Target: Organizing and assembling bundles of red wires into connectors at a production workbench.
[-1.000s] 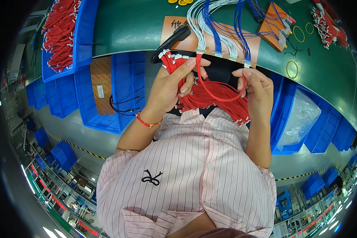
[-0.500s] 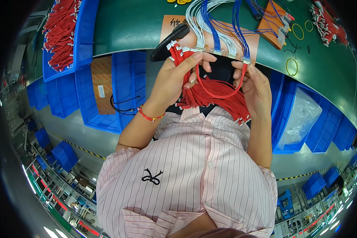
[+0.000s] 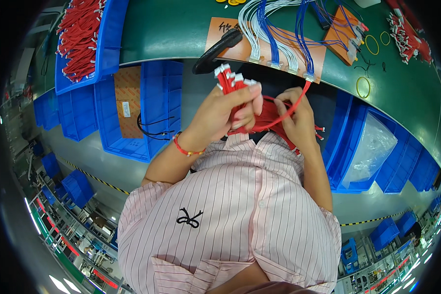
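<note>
While one red cable [image 3: 303, 93] hangs from the rightmost connector [image 3: 308, 77] of the orange board [image 3: 318, 59] at two o'clock, that joint apparently done, the left grip [image 3: 225, 110] at twelve clasps a bundle [image 3: 234, 84] with plugs [image 3: 237, 77] free, seemingly unjoined. The right grip [image 3: 299, 117], beside the red heap [image 3: 267, 115] at two, has an unclear hold. Handwriting [image 3: 226, 26] marks the board's ten-o'clock corner; a pale label [image 3: 126, 109] at ten is illegible.

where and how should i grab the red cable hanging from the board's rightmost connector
Probably pinch the red cable just below the pale connector, from the near side: there it slants down, thin and exposed, off the front edge of the orange board; lower, it runs by the right hand.
</note>
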The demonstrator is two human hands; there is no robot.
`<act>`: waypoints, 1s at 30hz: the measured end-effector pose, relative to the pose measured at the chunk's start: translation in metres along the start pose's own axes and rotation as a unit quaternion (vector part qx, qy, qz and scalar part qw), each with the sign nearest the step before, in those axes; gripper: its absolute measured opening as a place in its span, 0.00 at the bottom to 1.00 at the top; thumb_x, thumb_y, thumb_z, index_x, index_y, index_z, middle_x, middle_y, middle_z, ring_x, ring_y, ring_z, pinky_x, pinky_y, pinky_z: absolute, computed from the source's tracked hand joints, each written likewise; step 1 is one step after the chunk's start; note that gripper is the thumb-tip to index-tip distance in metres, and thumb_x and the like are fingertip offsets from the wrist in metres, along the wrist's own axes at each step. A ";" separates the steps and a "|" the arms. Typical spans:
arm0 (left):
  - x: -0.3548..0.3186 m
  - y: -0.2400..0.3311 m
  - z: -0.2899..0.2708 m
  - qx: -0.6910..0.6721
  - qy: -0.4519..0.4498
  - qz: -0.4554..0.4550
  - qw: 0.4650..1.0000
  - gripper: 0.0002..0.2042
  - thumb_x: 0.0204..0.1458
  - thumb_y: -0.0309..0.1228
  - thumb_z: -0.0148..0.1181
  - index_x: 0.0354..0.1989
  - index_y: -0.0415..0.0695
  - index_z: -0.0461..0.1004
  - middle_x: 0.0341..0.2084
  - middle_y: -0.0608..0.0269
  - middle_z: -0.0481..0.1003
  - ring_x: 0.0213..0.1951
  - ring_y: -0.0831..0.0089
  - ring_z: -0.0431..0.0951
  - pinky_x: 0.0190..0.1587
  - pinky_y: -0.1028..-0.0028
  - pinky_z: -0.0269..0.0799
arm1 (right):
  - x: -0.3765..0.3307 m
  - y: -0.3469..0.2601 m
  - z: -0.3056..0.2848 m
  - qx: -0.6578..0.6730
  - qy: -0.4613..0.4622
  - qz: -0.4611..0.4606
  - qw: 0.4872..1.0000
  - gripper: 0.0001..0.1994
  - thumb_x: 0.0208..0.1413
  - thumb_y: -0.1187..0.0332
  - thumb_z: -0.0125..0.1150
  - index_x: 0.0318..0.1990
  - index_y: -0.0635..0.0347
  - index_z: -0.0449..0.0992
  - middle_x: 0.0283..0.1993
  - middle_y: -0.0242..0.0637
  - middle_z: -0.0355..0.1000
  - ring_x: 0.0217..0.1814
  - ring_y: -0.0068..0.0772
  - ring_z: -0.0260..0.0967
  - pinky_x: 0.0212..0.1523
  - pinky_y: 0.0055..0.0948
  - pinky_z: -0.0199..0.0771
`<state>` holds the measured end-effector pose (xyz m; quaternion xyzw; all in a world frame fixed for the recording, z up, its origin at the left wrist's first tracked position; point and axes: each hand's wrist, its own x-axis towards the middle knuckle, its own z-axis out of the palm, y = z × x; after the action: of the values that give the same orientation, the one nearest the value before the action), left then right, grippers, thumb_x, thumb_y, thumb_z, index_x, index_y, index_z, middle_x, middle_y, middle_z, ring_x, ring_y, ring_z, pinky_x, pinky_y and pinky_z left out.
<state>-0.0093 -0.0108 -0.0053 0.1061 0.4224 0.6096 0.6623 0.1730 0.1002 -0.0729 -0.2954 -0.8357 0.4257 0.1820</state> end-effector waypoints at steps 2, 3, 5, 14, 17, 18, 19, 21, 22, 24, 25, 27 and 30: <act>-0.012 -0.005 -0.003 -0.030 -0.022 -0.064 0.997 0.19 0.65 0.37 0.51 0.23 0.37 0.73 0.10 0.74 0.59 0.13 0.82 0.58 0.22 0.75 0.62 | -0.004 -0.002 -0.002 0.070 0.051 0.016 0.996 0.05 0.55 0.78 0.59 0.38 0.66 0.70 0.36 0.42 0.69 0.37 0.37 0.69 0.42 0.31 0.70; -0.015 -0.012 -0.001 -0.044 -0.003 -0.064 0.997 0.19 0.65 0.37 0.51 0.24 0.38 0.73 0.10 0.76 0.57 0.13 0.84 0.54 0.19 0.78 0.56 | -0.006 -0.003 -0.002 0.099 0.072 0.034 0.992 0.04 0.56 0.79 0.58 0.38 0.66 0.70 0.35 0.40 0.69 0.37 0.34 0.69 0.41 0.28 0.70; -0.022 -0.011 -0.004 -0.061 -0.036 -0.124 0.990 0.18 0.65 0.37 0.51 0.25 0.38 0.73 0.10 0.76 0.57 0.13 0.85 0.54 0.18 0.79 0.53 | -0.012 -0.010 -0.007 0.168 0.078 0.105 0.977 0.02 0.62 0.77 0.55 0.38 0.65 0.69 0.35 0.35 0.68 0.36 0.22 0.68 0.40 0.21 0.69; -0.005 -0.012 0.022 -0.009 0.143 0.071 0.987 0.17 0.64 0.34 0.52 0.51 0.32 0.73 0.14 0.76 0.59 0.16 0.88 0.55 0.18 0.81 0.50 | -0.015 -0.041 -0.015 0.301 0.068 0.043 0.950 0.02 0.64 0.77 0.53 0.40 0.66 0.68 0.33 0.31 0.67 0.32 0.15 0.64 0.33 0.16 0.65; 0.001 -0.010 0.014 0.048 0.098 0.085 0.990 0.15 0.65 0.34 0.51 0.49 0.33 0.74 0.17 0.72 0.65 0.17 0.88 0.60 0.16 0.83 0.51 | -0.015 -0.041 -0.016 0.264 -0.034 0.087 0.960 0.03 0.63 0.76 0.55 0.41 0.64 0.71 0.30 0.27 0.67 0.29 0.13 0.61 0.29 0.15 0.62; 0.004 -0.009 0.013 0.059 0.097 0.080 0.990 0.14 0.65 0.34 0.51 0.48 0.34 0.75 0.18 0.71 0.66 0.17 0.88 0.61 0.16 0.83 0.51 | -0.014 -0.041 -0.020 0.263 -0.081 0.114 0.955 0.04 0.63 0.75 0.56 0.43 0.64 0.72 0.29 0.26 0.67 0.28 0.12 0.61 0.29 0.15 0.61; 0.008 -0.009 0.013 0.057 0.104 0.091 0.989 0.14 0.65 0.34 0.51 0.45 0.34 0.75 0.18 0.71 0.66 0.16 0.88 0.61 0.16 0.83 0.50 | -0.013 -0.039 -0.024 0.284 -0.082 0.131 0.946 0.05 0.63 0.75 0.55 0.44 0.64 0.73 0.29 0.26 0.67 0.28 0.12 0.61 0.29 0.15 0.61; 0.012 -0.012 0.012 0.049 0.129 0.117 0.984 0.13 0.64 0.34 0.51 0.40 0.35 0.76 0.19 0.71 0.68 0.15 0.88 0.61 0.15 0.84 0.50 | -0.010 -0.032 -0.035 0.328 -0.097 0.162 0.926 0.07 0.63 0.75 0.55 0.47 0.65 0.73 0.27 0.25 0.66 0.27 0.12 0.60 0.28 0.15 0.60; 0.013 -0.012 0.009 0.060 0.140 0.119 0.981 0.13 0.64 0.35 0.52 0.38 0.36 0.76 0.19 0.71 0.68 0.15 0.88 0.61 0.15 0.83 0.50 | -0.007 -0.033 -0.051 0.341 -0.112 0.213 0.909 0.09 0.62 0.75 0.55 0.49 0.64 0.74 0.26 0.25 0.66 0.23 0.12 0.58 0.25 0.15 0.60; 0.017 -0.011 0.006 0.083 0.154 0.119 0.977 0.14 0.64 0.36 0.53 0.33 0.37 0.76 0.19 0.71 0.68 0.14 0.87 0.60 0.15 0.83 0.50 | -0.018 -0.009 -0.067 0.389 -0.091 0.243 0.884 0.09 0.61 0.76 0.55 0.48 0.64 0.74 0.27 0.27 0.68 0.19 0.13 0.58 0.22 0.16 0.62; 0.018 -0.010 0.007 0.087 0.160 0.118 0.976 0.14 0.63 0.36 0.54 0.34 0.37 0.76 0.18 0.72 0.68 0.14 0.88 0.59 0.15 0.83 0.49 | -0.022 0.003 -0.068 0.459 -0.065 0.201 0.863 0.09 0.61 0.75 0.55 0.48 0.65 0.74 0.27 0.29 0.68 0.18 0.14 0.58 0.20 0.17 0.62; 0.020 -0.010 0.005 0.106 0.171 0.129 0.971 0.13 0.63 0.36 0.55 0.33 0.37 0.76 0.18 0.72 0.67 0.14 0.89 0.59 0.15 0.83 0.49 | -0.023 0.011 -0.067 0.573 -0.019 0.121 0.811 0.10 0.62 0.74 0.53 0.47 0.69 0.74 0.28 0.35 0.69 0.18 0.19 0.61 0.22 0.21 0.69; 0.020 -0.010 0.005 0.121 0.184 0.129 0.967 0.14 0.63 0.35 0.55 0.32 0.36 0.77 0.16 0.73 0.67 0.14 0.89 0.58 0.15 0.83 0.49 | -0.022 0.006 -0.062 0.632 0.030 0.105 0.767 0.11 0.63 0.72 0.53 0.48 0.70 0.73 0.30 0.37 0.68 0.22 0.22 0.66 0.26 0.25 0.73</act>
<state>-0.0006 0.0064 -0.0176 0.1253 0.5905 0.6434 0.4708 0.2260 0.1258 -0.0437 -0.2121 -0.3357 0.8651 0.3064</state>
